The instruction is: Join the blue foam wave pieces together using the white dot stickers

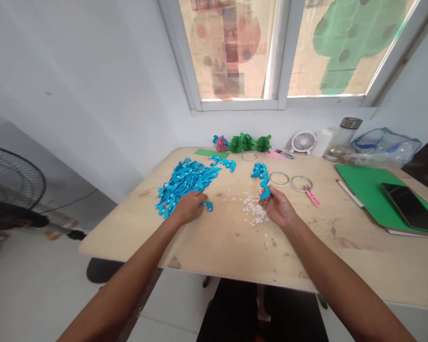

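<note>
A large pile of blue curved pieces (185,180) with small white spots lies on the left of the wooden table. My left hand (189,207) is at the pile's lower right edge, its fingers closed at a single blue curved piece (208,206). In my right hand (277,207), the thumb and fingers pinch the lower end of a chain of joined blue pieces (262,178). Small white paper bits (255,209) are scattered just left of my right hand. More blue pieces (228,164) lie behind the pile.
Rolls of tape (279,178), pink snips (311,195) and a pen (349,193) lie to the right. Farther right, a black phone (410,207) rests on a green folder (364,190). Green paper shapes (246,142), a small fan (303,141) and a bottle (344,133) stand along the back.
</note>
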`<act>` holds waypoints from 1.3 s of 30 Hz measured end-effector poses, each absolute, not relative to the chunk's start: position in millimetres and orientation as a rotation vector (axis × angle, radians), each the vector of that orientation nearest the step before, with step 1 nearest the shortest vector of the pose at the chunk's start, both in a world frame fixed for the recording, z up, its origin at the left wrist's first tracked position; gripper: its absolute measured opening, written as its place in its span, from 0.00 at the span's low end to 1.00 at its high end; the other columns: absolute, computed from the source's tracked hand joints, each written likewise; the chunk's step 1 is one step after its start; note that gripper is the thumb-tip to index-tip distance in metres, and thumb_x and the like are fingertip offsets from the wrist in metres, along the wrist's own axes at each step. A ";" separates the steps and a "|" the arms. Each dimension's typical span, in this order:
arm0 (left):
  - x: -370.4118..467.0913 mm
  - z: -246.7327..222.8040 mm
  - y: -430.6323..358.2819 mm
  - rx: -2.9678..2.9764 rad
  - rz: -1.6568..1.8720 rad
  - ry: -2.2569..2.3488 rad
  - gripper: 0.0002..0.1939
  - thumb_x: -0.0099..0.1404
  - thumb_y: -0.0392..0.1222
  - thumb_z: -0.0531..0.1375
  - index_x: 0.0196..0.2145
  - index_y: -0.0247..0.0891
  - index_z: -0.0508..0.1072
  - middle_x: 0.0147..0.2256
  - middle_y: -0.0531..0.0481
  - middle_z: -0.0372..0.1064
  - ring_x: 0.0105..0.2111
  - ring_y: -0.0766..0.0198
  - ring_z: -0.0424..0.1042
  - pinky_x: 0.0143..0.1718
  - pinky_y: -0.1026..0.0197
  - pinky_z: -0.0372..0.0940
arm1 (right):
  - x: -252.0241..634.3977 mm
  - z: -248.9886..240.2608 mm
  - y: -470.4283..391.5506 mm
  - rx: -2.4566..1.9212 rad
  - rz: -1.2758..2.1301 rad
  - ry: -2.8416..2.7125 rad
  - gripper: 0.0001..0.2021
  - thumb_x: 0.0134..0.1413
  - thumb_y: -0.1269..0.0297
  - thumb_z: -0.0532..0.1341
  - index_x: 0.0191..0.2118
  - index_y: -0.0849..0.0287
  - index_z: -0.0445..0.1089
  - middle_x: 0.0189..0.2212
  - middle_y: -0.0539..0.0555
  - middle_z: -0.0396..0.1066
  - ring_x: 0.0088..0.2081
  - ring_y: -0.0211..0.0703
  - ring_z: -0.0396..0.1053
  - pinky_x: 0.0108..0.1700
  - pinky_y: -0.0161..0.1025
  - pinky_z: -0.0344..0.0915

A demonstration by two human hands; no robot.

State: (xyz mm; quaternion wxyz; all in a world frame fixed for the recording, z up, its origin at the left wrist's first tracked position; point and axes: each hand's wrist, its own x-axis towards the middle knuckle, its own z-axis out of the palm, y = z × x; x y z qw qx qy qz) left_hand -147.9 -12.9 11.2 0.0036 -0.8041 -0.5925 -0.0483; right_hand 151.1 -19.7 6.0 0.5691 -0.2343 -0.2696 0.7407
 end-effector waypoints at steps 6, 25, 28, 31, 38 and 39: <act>-152.1 5.2 2.2 -2.573 -0.020 -1.829 0.12 0.50 0.31 0.53 0.32 0.39 0.71 0.37 0.46 0.70 0.39 0.57 0.66 0.38 0.60 0.58 | 150.2 7.0 -20.4 -0.543 1.736 -0.640 0.07 0.43 0.61 0.66 0.28 0.58 0.72 0.24 0.48 0.72 0.22 0.32 0.64 0.28 0.33 0.64; -115.6 67.5 -7.9 -3.306 -0.785 -2.000 0.06 0.51 0.41 0.60 0.28 0.37 0.69 0.30 0.50 0.69 0.32 0.64 0.68 0.33 0.63 0.63 | 145.0 6.6 -22.4 -0.577 1.740 -0.673 0.08 0.43 0.60 0.66 0.29 0.58 0.72 0.25 0.48 0.71 0.24 0.33 0.63 0.29 0.33 0.61; -88.2 88.6 -16.3 -3.442 -1.007 -1.966 0.09 0.50 0.42 0.62 0.29 0.36 0.70 0.31 0.49 0.69 0.31 0.65 0.68 0.33 0.63 0.64 | 144.7 7.4 -24.9 -0.565 1.785 -0.718 0.08 0.44 0.59 0.65 0.29 0.58 0.72 0.27 0.49 0.71 0.28 0.35 0.65 0.31 0.34 0.61; -65.8 96.9 -19.9 -3.382 -1.196 -1.985 0.09 0.50 0.41 0.63 0.29 0.35 0.71 0.29 0.49 0.70 0.29 0.66 0.68 0.32 0.64 0.64 | 144.8 8.9 -26.6 -0.558 1.827 -0.743 0.09 0.46 0.57 0.63 0.28 0.59 0.72 0.30 0.51 0.72 0.32 0.37 0.66 0.34 0.34 0.62; -45.5 81.9 -4.1 -3.208 -1.261 -2.065 0.08 0.49 0.41 0.62 0.28 0.34 0.73 0.25 0.50 0.71 0.23 0.69 0.66 0.23 0.67 0.61 | 143.7 6.4 -23.9 -0.592 1.858 -0.685 0.10 0.46 0.56 0.63 0.31 0.58 0.72 0.28 0.51 0.73 0.31 0.39 0.68 0.35 0.37 0.63; -44.4 79.6 -1.4 -3.226 -1.221 -2.046 0.08 0.49 0.40 0.62 0.28 0.34 0.73 0.24 0.50 0.71 0.22 0.69 0.66 0.23 0.67 0.60 | 143.4 5.6 -23.4 -0.605 1.852 -0.687 0.11 0.45 0.56 0.63 0.31 0.58 0.72 0.27 0.51 0.73 0.30 0.39 0.68 0.35 0.37 0.63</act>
